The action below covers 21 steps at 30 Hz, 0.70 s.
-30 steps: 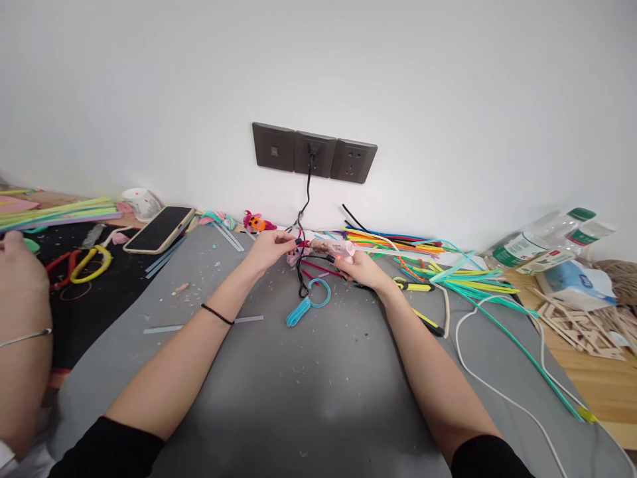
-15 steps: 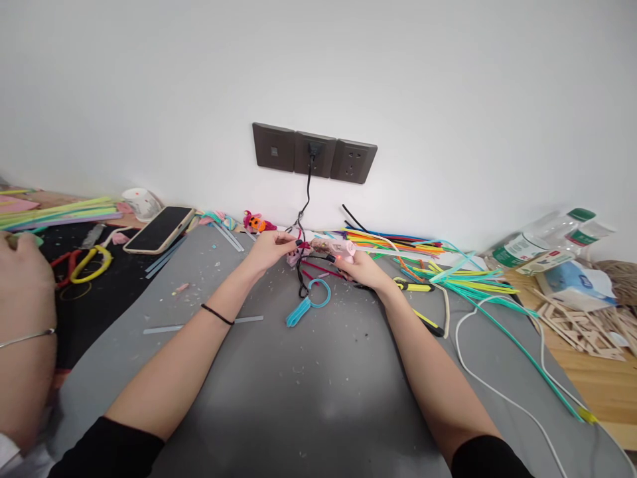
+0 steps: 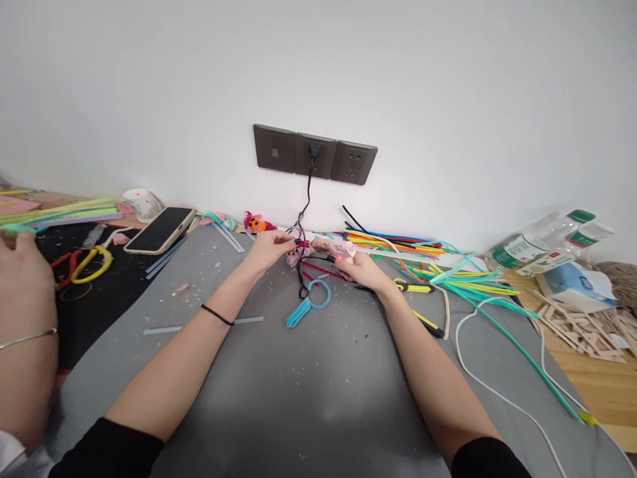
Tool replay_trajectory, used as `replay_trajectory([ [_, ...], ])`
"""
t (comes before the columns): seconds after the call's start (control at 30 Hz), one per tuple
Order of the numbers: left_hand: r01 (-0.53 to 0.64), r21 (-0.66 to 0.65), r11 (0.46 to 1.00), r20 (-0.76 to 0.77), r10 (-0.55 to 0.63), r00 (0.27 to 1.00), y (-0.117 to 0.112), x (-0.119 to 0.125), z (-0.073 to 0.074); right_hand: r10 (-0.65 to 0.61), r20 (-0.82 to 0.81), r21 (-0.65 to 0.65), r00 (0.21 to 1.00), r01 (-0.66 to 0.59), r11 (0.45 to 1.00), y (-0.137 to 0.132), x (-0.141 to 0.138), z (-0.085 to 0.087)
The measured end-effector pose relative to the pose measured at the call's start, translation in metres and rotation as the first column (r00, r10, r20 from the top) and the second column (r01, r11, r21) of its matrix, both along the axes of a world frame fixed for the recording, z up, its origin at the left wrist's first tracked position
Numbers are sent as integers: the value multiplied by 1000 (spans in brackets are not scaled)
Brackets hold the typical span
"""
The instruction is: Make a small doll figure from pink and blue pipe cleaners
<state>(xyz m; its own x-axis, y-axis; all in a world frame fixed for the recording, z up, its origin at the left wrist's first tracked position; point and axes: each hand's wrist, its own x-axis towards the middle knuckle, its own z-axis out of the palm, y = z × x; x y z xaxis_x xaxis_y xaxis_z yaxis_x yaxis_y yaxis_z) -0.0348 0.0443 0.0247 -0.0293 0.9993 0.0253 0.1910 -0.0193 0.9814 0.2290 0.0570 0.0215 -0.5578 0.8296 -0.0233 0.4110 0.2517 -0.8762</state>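
Note:
My right hand [image 3: 359, 270] is wrapped round a pink hot glue gun [image 3: 343, 248] with a small red light glowing on it. Its nozzle end points left, towards my left hand [image 3: 271, 250]. The fingers of my left hand pinch a small dark red piece [image 3: 301, 244], perhaps pipe cleaner, close to the nozzle; its shape is mostly hidden. A black power cord [image 3: 301, 275] hangs between my hands. Below them on the grey mat [image 3: 308, 398] lies a blue pipe-cleaner ring with a thick folded stem [image 3: 300, 312].
Pipe cleaners [image 3: 478, 282], a yellow cutter [image 3: 415, 287] and a white cable [image 3: 462, 358] lie to the right, with plastic bottles [image 3: 527, 249] beyond. At left are a phone [image 3: 160, 230], yellow-handled scissors [image 3: 92, 264], a paper cup [image 3: 142, 204] and another person's hand [image 3: 24, 272].
My hands and the glue gun stay almost in place, the gun's tip still near the dark red piece. The other person's hand at left has shifted slightly.

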Motion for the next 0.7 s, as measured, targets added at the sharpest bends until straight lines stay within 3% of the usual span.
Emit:
replay_trajectory([
  [0.7, -20, 14, 1000, 48, 20, 999, 0, 1, 1, 37, -1, 50, 999, -37, 998, -1, -1, 1],
])
